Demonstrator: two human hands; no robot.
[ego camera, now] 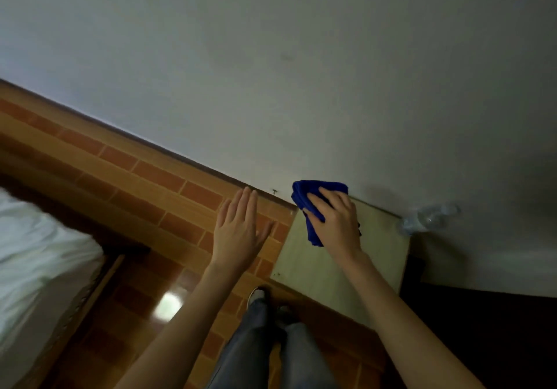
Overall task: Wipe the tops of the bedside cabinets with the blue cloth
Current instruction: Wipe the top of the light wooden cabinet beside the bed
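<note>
A folded blue cloth (313, 198) lies on the pale top of a bedside cabinet (376, 253) at its far left corner, against the wall. My right hand (334, 219) lies over the cloth, fingers curled round its near edge, pressing it down on the top. My left hand (238, 231) hovers flat with straight fingers over the floor, left of the cabinet, holding nothing.
A clear plastic bottle (428, 218) lies at the cabinet's far right corner by the grey wall. A bed with white sheets (39, 262) is at the left. Glossy brown tiled floor (144, 283) lies between them, with my legs and a shoe (256, 296) below.
</note>
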